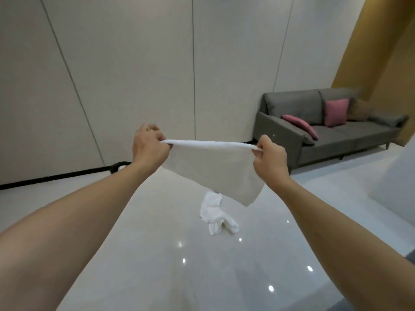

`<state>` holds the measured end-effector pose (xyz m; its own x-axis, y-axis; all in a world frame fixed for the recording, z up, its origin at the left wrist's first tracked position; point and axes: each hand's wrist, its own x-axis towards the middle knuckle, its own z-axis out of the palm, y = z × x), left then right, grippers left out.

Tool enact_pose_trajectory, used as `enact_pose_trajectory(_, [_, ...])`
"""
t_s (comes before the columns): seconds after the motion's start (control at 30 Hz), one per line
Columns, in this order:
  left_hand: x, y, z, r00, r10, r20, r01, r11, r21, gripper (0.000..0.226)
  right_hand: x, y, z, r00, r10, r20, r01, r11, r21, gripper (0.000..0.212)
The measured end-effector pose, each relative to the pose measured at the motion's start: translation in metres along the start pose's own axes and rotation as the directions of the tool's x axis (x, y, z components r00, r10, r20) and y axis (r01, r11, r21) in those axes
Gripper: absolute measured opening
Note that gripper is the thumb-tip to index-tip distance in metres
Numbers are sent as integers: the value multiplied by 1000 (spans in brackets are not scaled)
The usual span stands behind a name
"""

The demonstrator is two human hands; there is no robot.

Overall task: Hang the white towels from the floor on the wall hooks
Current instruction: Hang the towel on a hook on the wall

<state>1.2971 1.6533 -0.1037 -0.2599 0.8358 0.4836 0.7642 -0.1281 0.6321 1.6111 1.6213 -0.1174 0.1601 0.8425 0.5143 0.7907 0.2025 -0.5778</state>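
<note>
Head view: a wall (134,75) of flat, pale panels split by thin dark seams is seen ahead, edged at the bottom by a black skirting strip. A glossy light-grey floor (170,254) is spread below it, smooth enough for small ceiling lights to be mirrored as bright dots. A grey fabric sofa (350,135) on slim dark legs is set at the right against the wall, beside a mustard-yellow panel (381,52); two soft pink cushions (335,112) are laid on it, one upright, one tipped onto the seat. A white towel (213,169), soft and flat, is held stretched in the air at the middle; its top edge is pulled taut and its lower corner hangs to the right. A second towel (216,214), white and crumpled into a rumpled heap, is left on the floor below the first. The left hand (148,144) and right hand (270,162) are held apart, each clenched on one top corner of the stretched towel.
</note>
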Motion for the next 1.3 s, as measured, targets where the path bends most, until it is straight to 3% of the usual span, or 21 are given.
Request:
enact_pose_trajectory(0.2, [38, -108, -139, 991, 35, -127, -10, 982, 190, 13, 40, -154, 119, 971, -139, 194, 130, 990, 60, 11])
enact_pose_trajectory(0.37, [59, -220, -264, 983, 7, -185, 56, 942, 331, 18, 39, -293, 227, 876, -371, 307, 375, 926, 48, 25])
enact_pose_trajectory(0.57, [54, -350, -410, 958, -107, -268, 201, 913, 355, 15, 4, -466, 343, 773, -509, 380, 397, 854, 337, 14])
enact_pose_trajectory(0.73, [31, -437, -510, 858, -262, -442, 415, 861, 294, 23, -35, -597, 429, 600, -695, 396, 432, 698, 571, 44])
enact_pose_trajectory(0.87, [24, -496, -575, 764, -337, -550, 543, 796, 268, 44, -58, -701, 504, 469, -791, 393, 373, 581, 723, 25])
enact_pose_trajectory(0.97, [28, -540, -621, 681, -365, -635, 618, 751, 232, 46, -73, -776, 563, 408, -838, 362, 313, 501, 807, 13])
enact_pose_trajectory(1.07, [36, -581, -659, 605, -379, -700, 690, 688, 225, 40, -88, -849, 625, 334, -877, 344, 337, 452, 826, 14])
enact_pose_trajectory(1.2, [56, -634, -700, 538, -354, -765, 804, 489, 339, 27, -111, -944, 700, 236, -899, 370, 374, 435, 819, 25])
enact_pose_trajectory(1.3, [64, -667, -732, 470, -330, -819, 841, 450, 301, 23, -132, -1007, 746, 168, -913, 372, 335, 408, 849, 24])
